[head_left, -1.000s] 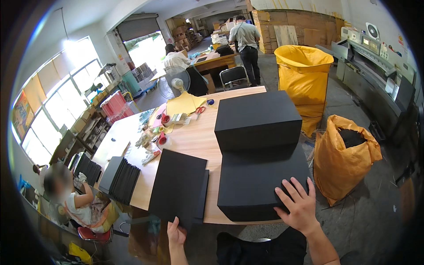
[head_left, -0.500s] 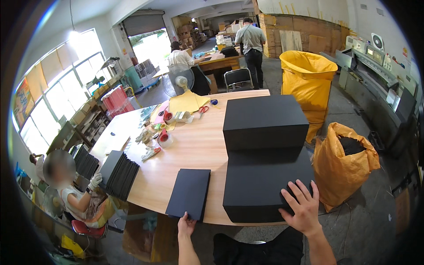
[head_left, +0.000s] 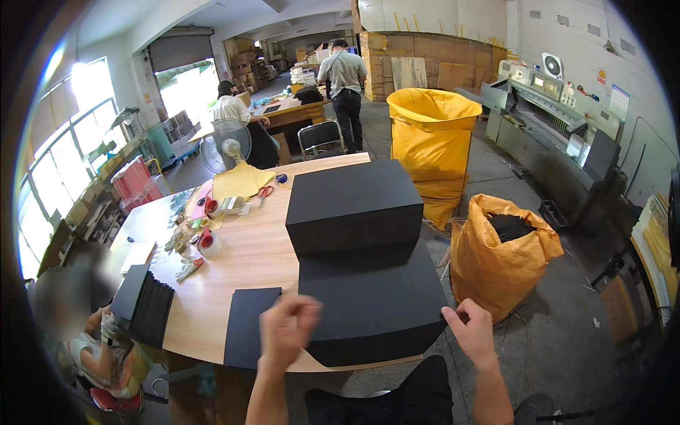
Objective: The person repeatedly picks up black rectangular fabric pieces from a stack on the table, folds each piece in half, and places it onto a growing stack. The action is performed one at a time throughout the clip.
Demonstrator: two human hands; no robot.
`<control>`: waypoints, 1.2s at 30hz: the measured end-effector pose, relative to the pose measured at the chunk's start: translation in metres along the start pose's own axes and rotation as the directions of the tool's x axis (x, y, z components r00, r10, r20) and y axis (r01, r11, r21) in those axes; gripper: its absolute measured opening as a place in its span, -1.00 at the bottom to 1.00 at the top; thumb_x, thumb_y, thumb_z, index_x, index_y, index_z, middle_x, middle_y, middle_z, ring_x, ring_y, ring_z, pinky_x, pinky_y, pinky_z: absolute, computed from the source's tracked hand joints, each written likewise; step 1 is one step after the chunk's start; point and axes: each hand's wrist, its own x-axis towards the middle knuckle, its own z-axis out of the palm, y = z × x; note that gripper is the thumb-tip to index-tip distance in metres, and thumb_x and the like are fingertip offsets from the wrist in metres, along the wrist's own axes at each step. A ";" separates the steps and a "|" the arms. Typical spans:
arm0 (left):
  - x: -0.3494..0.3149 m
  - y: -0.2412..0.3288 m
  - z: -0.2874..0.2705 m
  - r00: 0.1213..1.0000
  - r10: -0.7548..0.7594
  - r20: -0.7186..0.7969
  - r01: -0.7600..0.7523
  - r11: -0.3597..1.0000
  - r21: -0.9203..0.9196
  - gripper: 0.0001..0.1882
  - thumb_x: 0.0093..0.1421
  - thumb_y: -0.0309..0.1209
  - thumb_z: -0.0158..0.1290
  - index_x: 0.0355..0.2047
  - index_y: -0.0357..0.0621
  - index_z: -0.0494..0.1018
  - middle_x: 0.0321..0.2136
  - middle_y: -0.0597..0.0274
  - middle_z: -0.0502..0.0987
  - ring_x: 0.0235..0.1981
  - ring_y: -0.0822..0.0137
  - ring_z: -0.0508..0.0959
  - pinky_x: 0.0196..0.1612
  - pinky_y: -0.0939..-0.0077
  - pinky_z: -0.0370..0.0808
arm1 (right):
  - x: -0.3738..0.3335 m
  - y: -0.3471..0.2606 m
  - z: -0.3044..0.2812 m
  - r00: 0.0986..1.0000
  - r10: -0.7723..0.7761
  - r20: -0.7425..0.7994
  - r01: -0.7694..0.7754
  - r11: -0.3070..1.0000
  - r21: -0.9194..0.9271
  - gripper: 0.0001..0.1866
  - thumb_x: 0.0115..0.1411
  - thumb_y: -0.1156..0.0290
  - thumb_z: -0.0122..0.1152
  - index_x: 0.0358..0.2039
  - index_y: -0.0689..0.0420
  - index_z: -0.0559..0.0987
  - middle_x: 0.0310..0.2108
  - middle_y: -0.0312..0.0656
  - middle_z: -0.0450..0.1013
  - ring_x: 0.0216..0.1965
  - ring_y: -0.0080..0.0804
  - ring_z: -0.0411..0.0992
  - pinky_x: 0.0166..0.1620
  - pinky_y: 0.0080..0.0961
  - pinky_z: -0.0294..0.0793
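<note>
meanwhile, at a wood-topped table (head_left: 202,304), a worker's left hand (head_left: 287,329), blurred and with its fingers seemingly curled, hovers between a flat black panel (head_left: 243,324) and a near black stack (head_left: 368,294); whether it pinches anything cannot be told. the right hand (head_left: 471,333) has its thumb at the near stack's right edge, its grip likewise unclear. judging by the layout, plenty is left: the panel lies apart at left, while the near stack and a taller rear black stack (head_left: 354,205) stand thick.
</note>
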 end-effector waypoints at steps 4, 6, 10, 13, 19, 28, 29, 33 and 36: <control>0.054 0.023 0.072 0.753 0.316 0.577 -0.466 0.875 0.129 -0.84 0.37 -0.44 0.31 -0.08 -0.16 0.71 -0.29 0.12 0.72 -0.26 0.12 0.73 -0.15 0.27 0.67 | 0.005 -0.003 -0.012 0.985 -0.054 0.166 0.079 0.985 -0.151 -0.50 0.45 0.17 0.39 -0.52 0.27 0.51 -0.64 -0.19 0.45 -0.55 -0.45 0.45 -0.42 -0.32 0.40; 0.051 -0.004 0.084 0.799 0.224 0.559 -0.306 0.951 0.056 -0.87 0.37 -0.43 0.30 -0.12 -0.17 0.72 -0.31 0.11 0.71 -0.25 0.13 0.72 -0.14 0.29 0.66 | 0.011 -0.012 -0.017 0.963 -0.134 0.233 0.206 0.924 -0.322 -0.48 0.48 0.13 0.34 -0.52 0.26 0.51 -0.63 -0.13 0.47 -0.56 -0.34 0.48 -0.43 -0.27 0.41; 0.047 -0.002 0.082 0.862 0.131 0.489 -0.157 0.987 0.012 -0.90 0.36 -0.46 0.29 -0.16 -0.17 0.72 -0.24 0.11 0.71 -0.22 0.12 0.72 -0.13 0.30 0.66 | 0.028 -0.058 -0.022 0.986 0.027 0.163 -0.022 0.999 -0.036 -0.42 0.47 -0.01 0.32 -0.53 0.22 0.50 -0.61 0.03 0.47 -0.54 0.11 0.50 -0.39 -0.07 0.44; 0.048 -0.003 0.084 0.882 0.187 0.433 -0.209 0.978 0.002 -0.87 0.34 -0.45 0.31 -0.13 -0.14 0.71 -0.15 0.12 0.71 -0.14 0.08 0.72 -0.06 0.27 0.66 | 0.028 -0.077 0.010 0.992 -0.117 -0.039 0.115 0.991 -0.068 -0.48 0.46 0.08 0.37 -0.49 0.22 0.45 -0.62 -0.05 0.46 -0.58 -0.03 0.48 -0.44 -0.15 0.43; 0.048 -0.001 0.081 0.882 0.254 0.398 -0.234 0.967 -0.097 -0.63 0.23 -0.37 0.46 0.02 -0.13 0.68 0.02 0.07 0.69 0.08 0.03 0.70 0.16 0.23 0.64 | 0.040 -0.054 0.032 0.998 0.057 0.005 -0.051 0.834 0.549 -0.54 0.49 0.25 0.31 -0.55 0.07 0.38 -0.66 -0.42 0.35 -0.64 -0.64 0.37 -0.54 -0.58 0.29; 0.049 -0.002 0.076 0.839 0.217 0.499 -0.160 0.975 -0.154 -0.49 0.06 -0.32 0.61 0.01 -0.14 0.73 0.06 0.06 0.72 0.13 0.06 0.70 0.24 0.23 0.62 | 0.044 -0.056 0.026 0.962 0.157 0.223 -0.273 0.543 0.794 -0.58 0.50 0.29 0.25 -0.55 0.02 0.40 -0.64 -0.41 0.38 -0.62 -0.60 0.45 -0.51 -0.64 0.36; 0.048 -0.003 0.076 0.840 0.201 0.504 -0.137 0.977 -0.161 -0.51 0.05 -0.34 0.61 -0.01 -0.15 0.73 0.05 0.07 0.72 0.13 0.07 0.70 0.24 0.23 0.62 | 0.044 -0.054 0.025 0.962 0.150 0.227 -0.272 0.549 0.790 -0.58 0.50 0.29 0.26 -0.54 0.02 0.41 -0.64 -0.41 0.38 -0.61 -0.60 0.45 -0.51 -0.64 0.36; 0.049 0.001 0.076 0.858 0.161 0.488 -0.086 0.981 -0.173 -0.54 0.07 -0.39 0.60 -0.02 -0.17 0.74 0.01 0.08 0.74 0.12 0.10 0.71 0.24 0.24 0.62 | 0.043 -0.051 0.021 0.962 0.138 0.237 -0.272 0.589 0.761 -0.58 0.51 0.26 0.27 -0.53 0.02 0.42 -0.62 -0.41 0.40 -0.60 -0.61 0.46 -0.51 -0.65 0.36; 0.048 -0.001 0.075 0.851 0.150 0.503 -0.082 0.985 -0.154 -0.48 0.06 -0.40 0.60 0.04 -0.16 0.72 0.06 0.05 0.73 0.12 0.09 0.71 0.24 0.23 0.62 | 0.043 -0.052 0.018 0.962 0.132 0.240 -0.268 0.633 0.726 -0.57 0.52 0.23 0.28 -0.52 0.03 0.42 -0.61 -0.40 0.42 -0.60 -0.63 0.46 -0.52 -0.65 0.36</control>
